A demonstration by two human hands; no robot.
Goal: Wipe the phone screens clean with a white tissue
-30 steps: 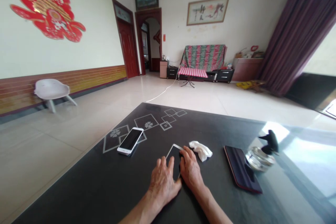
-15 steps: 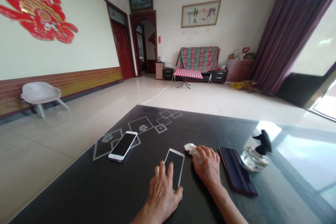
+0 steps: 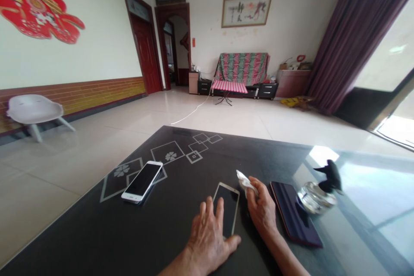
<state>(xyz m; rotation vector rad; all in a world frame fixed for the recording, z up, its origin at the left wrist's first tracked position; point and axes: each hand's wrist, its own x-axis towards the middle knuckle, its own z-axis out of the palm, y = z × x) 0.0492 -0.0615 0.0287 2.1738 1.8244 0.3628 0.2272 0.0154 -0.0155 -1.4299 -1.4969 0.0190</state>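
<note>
A white-framed smartphone [image 3: 230, 207] with a dark screen lies face up on the dark table. My left hand [image 3: 210, 237] holds it at the near left side, the index fingertip on the screen and the thumb by the lower right corner. The palm hides the phone's lower left part. Just right of the phone, my right hand [image 3: 262, 207] is closed on a crumpled white tissue [image 3: 245, 181], whose tip sticks out toward the upper left. A second white smartphone [image 3: 144, 180] lies at the left, apart from both hands, on something dark.
Right of my right hand lie a dark purple phone case [image 3: 291, 211] and a clear spray bottle [image 3: 318, 194] with a black trigger head. The table [image 3: 97, 241] has pale square and flower patterns. Beyond it are a white chair [image 3: 35, 110] and a striped folding table [image 3: 229, 86].
My right hand has gathered the tissue and turned it more upright off the table. My left hand and the smartphone under it have shifted right together. The view has turned slightly.
</note>
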